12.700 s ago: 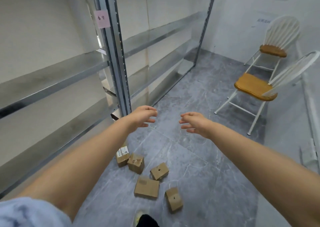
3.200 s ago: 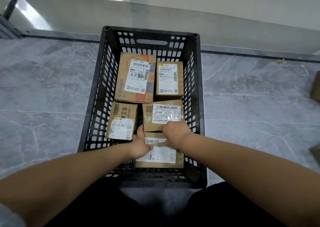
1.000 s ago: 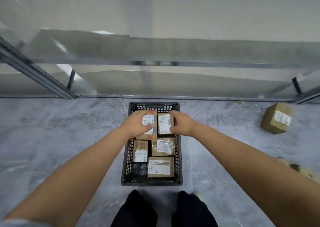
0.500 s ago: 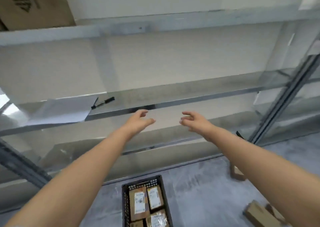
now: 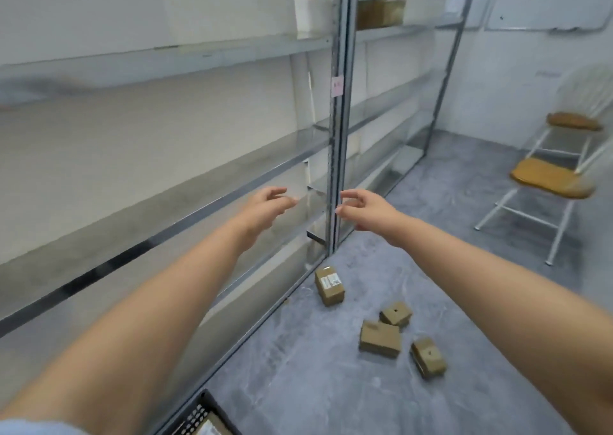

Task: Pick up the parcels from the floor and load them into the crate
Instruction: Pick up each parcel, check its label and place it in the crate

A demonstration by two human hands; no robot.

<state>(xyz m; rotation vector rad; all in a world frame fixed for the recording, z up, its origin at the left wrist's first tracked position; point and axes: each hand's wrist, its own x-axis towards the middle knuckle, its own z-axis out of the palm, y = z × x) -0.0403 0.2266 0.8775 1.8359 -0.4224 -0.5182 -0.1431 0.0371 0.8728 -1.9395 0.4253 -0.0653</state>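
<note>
Parcels [image 5: 380, 339] lie on the floor [image 5: 298, 385] well below your left grip [image 5: 265, 204] and right grip [image 5: 368, 212], both spread and empty; crouch, clasp one by opposite sides, then load the crate [image 5: 202, 414] beneath your left elbow.

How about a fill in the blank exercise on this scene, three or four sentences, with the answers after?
1. The parcels lying on the floor number ____.
2. The left hand and the right hand both hold ____.
3. The black crate shows only at the ____ edge of the view.
4. The lone parcel nearest the shelving upright bears a white ____.

Missing words: four; nothing; bottom; label.
</note>
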